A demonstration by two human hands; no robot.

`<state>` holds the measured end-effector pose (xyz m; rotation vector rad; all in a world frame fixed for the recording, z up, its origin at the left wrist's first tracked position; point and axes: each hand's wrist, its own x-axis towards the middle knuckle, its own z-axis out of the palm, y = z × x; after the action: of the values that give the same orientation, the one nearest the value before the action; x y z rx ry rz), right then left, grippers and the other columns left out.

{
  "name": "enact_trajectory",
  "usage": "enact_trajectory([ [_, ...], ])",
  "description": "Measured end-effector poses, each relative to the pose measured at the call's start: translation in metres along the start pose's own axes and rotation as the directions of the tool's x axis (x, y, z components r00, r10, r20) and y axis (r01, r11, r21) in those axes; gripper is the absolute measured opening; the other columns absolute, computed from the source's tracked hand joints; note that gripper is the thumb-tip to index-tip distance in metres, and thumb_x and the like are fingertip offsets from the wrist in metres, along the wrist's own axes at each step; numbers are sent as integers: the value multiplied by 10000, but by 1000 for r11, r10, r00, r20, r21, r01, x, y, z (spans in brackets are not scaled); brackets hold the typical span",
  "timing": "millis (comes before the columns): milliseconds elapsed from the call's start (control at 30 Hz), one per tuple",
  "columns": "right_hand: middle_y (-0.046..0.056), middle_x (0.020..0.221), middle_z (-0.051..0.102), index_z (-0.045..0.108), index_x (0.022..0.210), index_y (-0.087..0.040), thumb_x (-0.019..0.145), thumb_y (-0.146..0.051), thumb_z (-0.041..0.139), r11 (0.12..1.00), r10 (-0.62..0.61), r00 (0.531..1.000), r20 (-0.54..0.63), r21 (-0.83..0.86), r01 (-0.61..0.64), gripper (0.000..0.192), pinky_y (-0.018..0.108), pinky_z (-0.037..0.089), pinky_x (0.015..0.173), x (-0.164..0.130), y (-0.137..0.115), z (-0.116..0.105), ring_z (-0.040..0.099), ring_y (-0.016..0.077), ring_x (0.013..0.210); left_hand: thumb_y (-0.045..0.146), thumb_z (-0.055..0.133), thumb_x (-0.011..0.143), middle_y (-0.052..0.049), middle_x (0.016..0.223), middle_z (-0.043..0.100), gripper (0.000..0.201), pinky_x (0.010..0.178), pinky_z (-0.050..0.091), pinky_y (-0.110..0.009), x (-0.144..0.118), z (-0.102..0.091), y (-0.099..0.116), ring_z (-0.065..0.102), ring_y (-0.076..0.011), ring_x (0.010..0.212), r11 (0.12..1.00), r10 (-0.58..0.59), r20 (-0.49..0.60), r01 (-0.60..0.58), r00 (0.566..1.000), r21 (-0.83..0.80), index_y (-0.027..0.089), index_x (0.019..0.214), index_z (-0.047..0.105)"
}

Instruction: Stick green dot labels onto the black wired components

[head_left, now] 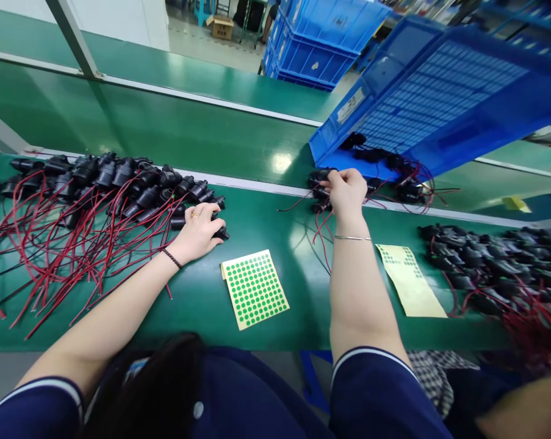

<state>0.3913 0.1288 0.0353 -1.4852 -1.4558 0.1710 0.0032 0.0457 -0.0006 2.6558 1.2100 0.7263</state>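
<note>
On the left of the green bench, several small black pumps (124, 172) with red and black wires lie in a heap. My left hand (199, 230) is closed over a black pump (222, 233) at the right end of this heap, fingers curled around it. Farther off, beside the tipped blue crate, my right hand (348, 190) pinches a black pump (320, 177) whose wires hang toward the bench; the fingers partly hide it. Between my arms lies a sheet of green round stickers (257, 289).
A tipped blue crate (343, 125) leans over the bench at back right, with more pumps (410, 190) at its mouth. A mostly used sticker sheet (412, 286) and another pump heap (490, 256) lie at right. Blue crates (316, 58) are stacked behind. Someone's arm (526, 411) shows at lower right.
</note>
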Motion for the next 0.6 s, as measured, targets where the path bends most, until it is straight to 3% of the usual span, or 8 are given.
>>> enact_trajectory([
  [133, -29, 624, 628, 494, 730, -216, 878, -389, 678, 957, 192, 981, 26, 215, -193, 293, 176, 519, 510, -17, -36, 10, 678, 91, 545, 293, 831, 723, -147, 1224, 584, 254, 974, 378, -573, 7, 6, 1, 490, -357, 1200, 1000, -23, -26, 23, 999, -12, 212, 925, 701],
  [300, -5, 811, 723, 553, 788, -207, 836, -494, 713, 899, 160, 969, 187, 378, -221, 332, 300, 635, 662, -59, -98, 22, 742, 151, 699, 294, 835, 718, -169, 1236, 602, 333, 983, 394, -595, 13, -3, 13, 490, -382, 1218, 995, -86, -85, 81, 993, -60, 184, 998, 693],
  [400, 20, 939, 748, 563, 793, -209, 819, -542, 720, 853, 108, 959, 263, 472, -225, 369, 305, 639, 713, -83, -124, 31, 747, 158, 785, 371, 718, 833, -135, 1092, 648, 258, 976, 458, -535, 12, -8, 34, 565, -316, 1111, 941, -189, -105, 149, 976, -304, 175, 996, 681],
  [467, 29, 1023, 747, 559, 791, -214, 827, -555, 712, 782, 69, 937, 343, 564, -264, 375, 310, 636, 753, -96, -134, 37, 743, 157, 829, 437, 625, 895, -115, 1065, 660, 311, 916, 526, -466, 13, -4, 49, 629, -256, 989, 779, -246, 37, 220, 968, -587, 180, 1066, 656],
  [533, 27, 1051, 744, 553, 793, -220, 843, -556, 697, 709, 32, 905, 423, 629, -319, 369, 328, 631, 780, -107, -138, 44, 737, 160, 849, 508, 577, 913, -124, 1206, 641, 455, 886, 564, -433, 15, 6, 61, 667, -236, 988, 483, -256, 178, 285, 950, -828, 210, 1256, 563],
  [600, 28, 1032, 745, 566, 813, -225, 858, -559, 679, 692, 9, 880, 475, 632, -349, 355, 353, 620, 805, -116, -137, 49, 731, 169, 857, 541, 593, 900, -123, 1391, 560, 583, 983, 543, -441, 18, 18, 66, 636, -255, 1173, 221, -298, 150, 221, 943, -950, 269, 1391, 432],
])
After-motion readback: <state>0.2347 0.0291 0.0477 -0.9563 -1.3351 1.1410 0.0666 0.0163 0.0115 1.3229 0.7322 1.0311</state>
